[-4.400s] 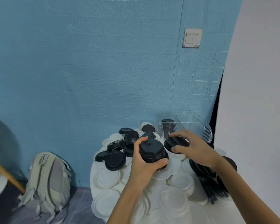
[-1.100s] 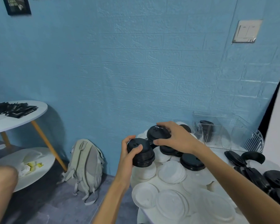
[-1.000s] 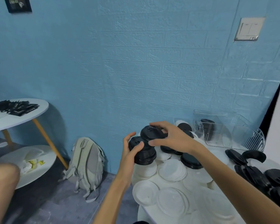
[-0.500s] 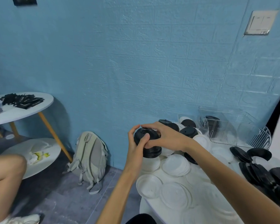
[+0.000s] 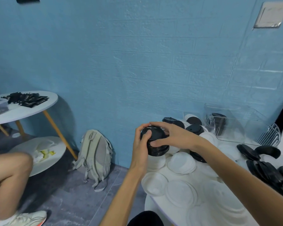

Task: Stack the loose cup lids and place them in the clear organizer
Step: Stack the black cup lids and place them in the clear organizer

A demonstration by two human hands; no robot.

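My left hand grips the black lid stack above the bench; my right hand clasps its top, apparently seating a lid.

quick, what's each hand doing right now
Left hand: grips the stack of black lids from the side.
Right hand: fingers curled over the stack's top.

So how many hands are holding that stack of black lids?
2. The left hand grips the stack of black lids from its left side; the right hand wraps over its top and front.
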